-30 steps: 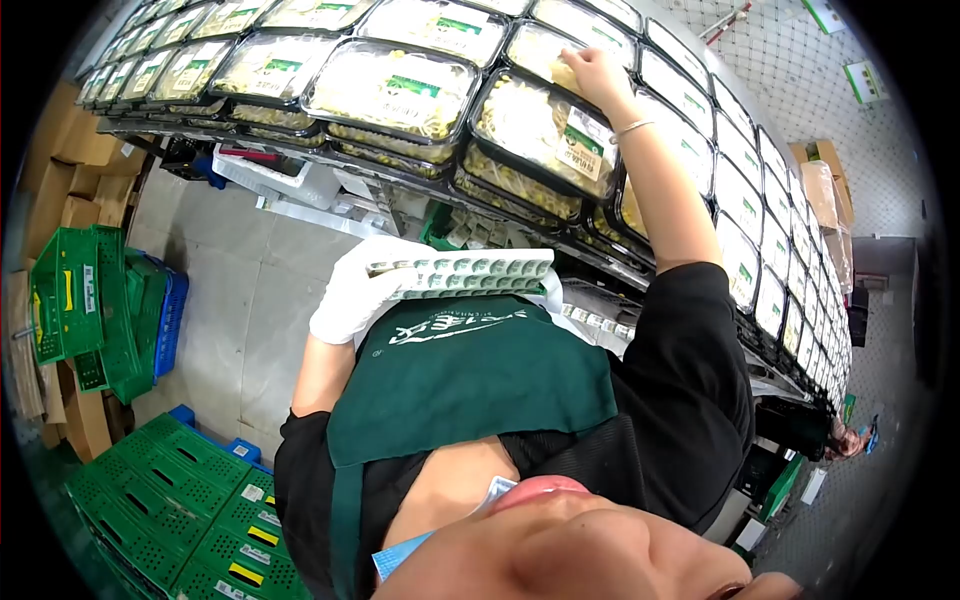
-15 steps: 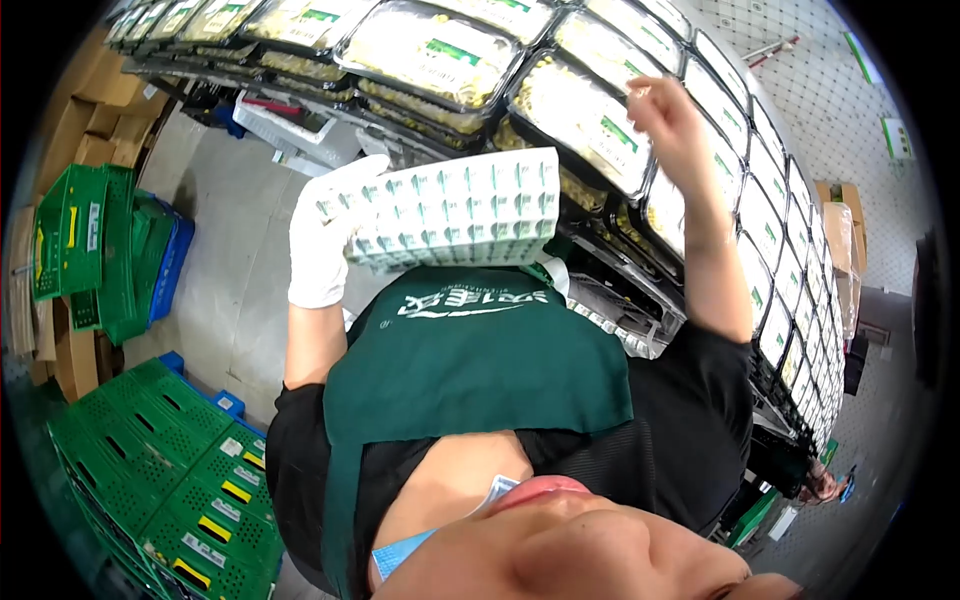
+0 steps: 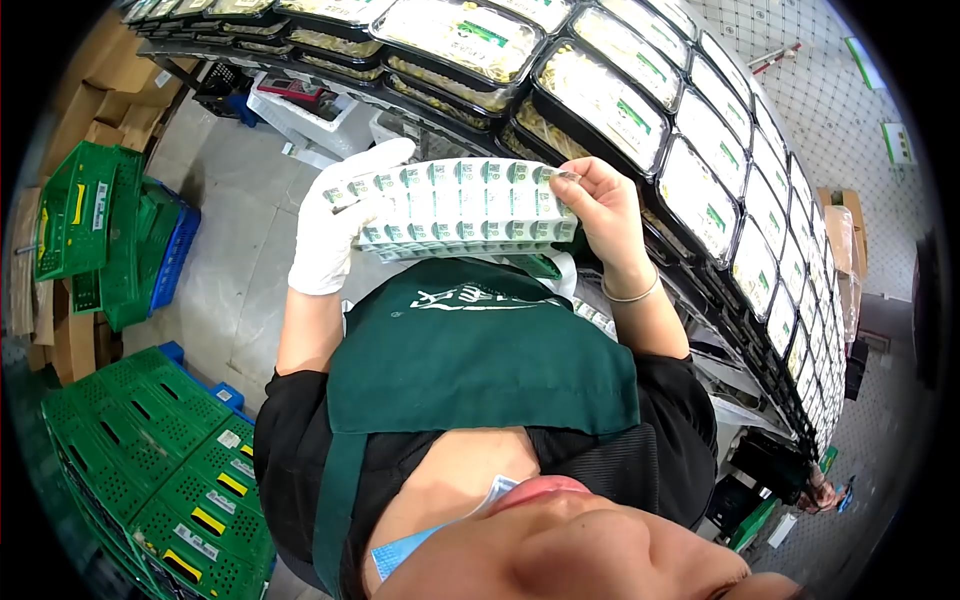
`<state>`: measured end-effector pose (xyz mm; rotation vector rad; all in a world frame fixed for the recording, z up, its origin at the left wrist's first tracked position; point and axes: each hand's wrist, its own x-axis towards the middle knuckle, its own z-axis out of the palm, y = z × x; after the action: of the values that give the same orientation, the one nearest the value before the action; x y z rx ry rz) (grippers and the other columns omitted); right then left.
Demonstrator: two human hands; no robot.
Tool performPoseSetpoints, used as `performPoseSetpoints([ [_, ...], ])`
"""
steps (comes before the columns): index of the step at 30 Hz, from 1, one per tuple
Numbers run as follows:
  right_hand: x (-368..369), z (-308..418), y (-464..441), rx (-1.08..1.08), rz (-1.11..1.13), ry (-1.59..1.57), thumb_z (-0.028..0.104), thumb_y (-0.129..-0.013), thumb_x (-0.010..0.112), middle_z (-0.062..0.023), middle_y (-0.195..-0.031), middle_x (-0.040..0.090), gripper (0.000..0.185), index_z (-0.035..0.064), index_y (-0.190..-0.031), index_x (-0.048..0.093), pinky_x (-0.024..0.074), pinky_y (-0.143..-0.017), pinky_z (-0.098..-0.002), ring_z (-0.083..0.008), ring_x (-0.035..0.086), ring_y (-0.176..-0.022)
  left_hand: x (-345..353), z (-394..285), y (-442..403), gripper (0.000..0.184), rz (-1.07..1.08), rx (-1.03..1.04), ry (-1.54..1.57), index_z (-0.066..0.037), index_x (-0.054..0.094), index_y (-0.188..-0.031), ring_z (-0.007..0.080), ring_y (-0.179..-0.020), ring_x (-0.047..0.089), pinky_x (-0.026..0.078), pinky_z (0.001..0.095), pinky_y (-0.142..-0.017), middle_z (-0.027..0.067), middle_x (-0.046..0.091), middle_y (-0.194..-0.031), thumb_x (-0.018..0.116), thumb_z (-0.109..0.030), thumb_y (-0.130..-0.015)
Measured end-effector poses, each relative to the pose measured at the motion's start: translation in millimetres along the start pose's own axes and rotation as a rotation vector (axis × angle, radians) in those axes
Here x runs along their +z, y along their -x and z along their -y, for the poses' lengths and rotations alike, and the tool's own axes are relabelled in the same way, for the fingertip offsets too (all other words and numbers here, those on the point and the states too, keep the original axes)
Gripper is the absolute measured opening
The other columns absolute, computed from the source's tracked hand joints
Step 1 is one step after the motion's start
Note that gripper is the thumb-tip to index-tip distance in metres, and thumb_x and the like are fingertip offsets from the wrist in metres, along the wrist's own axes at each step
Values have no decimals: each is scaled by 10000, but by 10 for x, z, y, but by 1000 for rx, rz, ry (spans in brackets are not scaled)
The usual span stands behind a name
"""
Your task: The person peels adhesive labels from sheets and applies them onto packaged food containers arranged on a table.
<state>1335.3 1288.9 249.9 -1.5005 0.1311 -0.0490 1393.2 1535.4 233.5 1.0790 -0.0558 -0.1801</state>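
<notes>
My left hand (image 3: pixel 335 225), in a white glove, grips the left end of a sheet of labels (image 3: pixel 465 205), a strip printed with rows of small green-and-white stickers that folds over below. At the sheet's upper right corner, my bare right hand (image 3: pixel 605 205) pinches a small sticker (image 3: pixel 567 177) between thumb and fingers. Whether that sticker is fully off the sheet is hard to make out. Just beyond both hands are stacked black trays of bean sprouts (image 3: pixel 603 100), covered in clear film, with green-and-white labels on top.
Green crates (image 3: pixel 150 450) are stacked at lower left, with more green crates (image 3: pixel 75 215) and a blue crate (image 3: pixel 178 250) above them. Cardboard boxes (image 3: pixel 125 60) stand at far left. A white foam box (image 3: pixel 320 120) sits below the tray rows. Another person's hand (image 3: pixel 822 495) shows at far right.
My right hand has come back from over the trays to the label sheet's right corner and now pinches a sticker there. My left hand keeps hold of the sheet, which has tilted slightly.
</notes>
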Motion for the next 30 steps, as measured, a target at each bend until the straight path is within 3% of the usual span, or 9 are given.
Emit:
performPoseSetpoints([
  [5,-86,101,42,102,83,159,185,-822,565,16,-599,529,196,9,-742,533,323,-400,-201,-20,397,-466,-348,151,-117,146,50,-8,-67,56,579,-830,145,-661,596,480,228,-591,102,612,-757,552,76,-687],
  [7,-191,156,-86,99,173,696,172,-827,553,36,-518,452,185,5,-749,533,286,-379,-186,-24,365,-428,-362,168,-142,126,47,-72,26,54,587,-819,131,-626,593,475,217,-560,97,614,-739,559,71,-697],
  [9,-172,394,-216,-273,166,1127,144,-734,627,-74,-716,535,193,11,-843,541,422,-582,-286,-181,502,-648,-239,109,-123,121,26,-70,14,51,592,-821,119,-630,591,472,215,-557,92,619,-749,567,61,-703],
  [12,29,556,-305,-667,241,1208,121,-697,634,-99,-948,531,313,37,-979,527,417,-756,-324,-259,491,-884,-126,103,-151,118,48,-142,-147,44,596,-823,110,-629,588,469,212,-563,84,624,-753,588,37,-706],
  [17,-23,418,-520,-729,399,1448,39,-649,527,-37,-773,480,263,70,-909,502,456,-523,-302,-200,518,-760,-63,203,-299,123,27,-99,-106,41,594,-825,110,-625,586,469,212,-567,76,620,-742,588,39,-702],
  [21,-110,449,-660,-770,391,1448,66,-702,557,-35,-753,501,175,76,-876,544,441,-539,-279,-189,519,-668,18,362,-461,116,-9,-77,-41,34,593,-819,112,-626,577,464,213,-567,73,612,-748,568,41,-705],
  [24,-205,548,-783,-1091,338,1398,46,-674,541,-32,-717,502,181,92,-848,557,421,-501,-275,-163,499,-622,88,500,-606,128,-65,-131,-75,29,586,-828,120,-663,572,467,236,-609,68,604,-769,566,28,-702],
  [28,-797,766,-1578,-1099,-4,1184,125,-748,576,-30,-679,561,96,101,-839,590,434,-529,-226,-147,529,-560,108,565,-731,164,-150,-142,-27,18,573,-836,141,-711,572,473,264,-660,64,591,-795,587,34,-673],
  [30,-1505,998,-2371,-424,-257,912,191,-766,598,-8,-701,604,186,53,-892,599,413,-540,-198,-58,497,-588,77,544,-700,182,-261,-113,-10,7,565,-824,153,-721,571,473,274,-666,69,584,-808,590,54,-650],
])
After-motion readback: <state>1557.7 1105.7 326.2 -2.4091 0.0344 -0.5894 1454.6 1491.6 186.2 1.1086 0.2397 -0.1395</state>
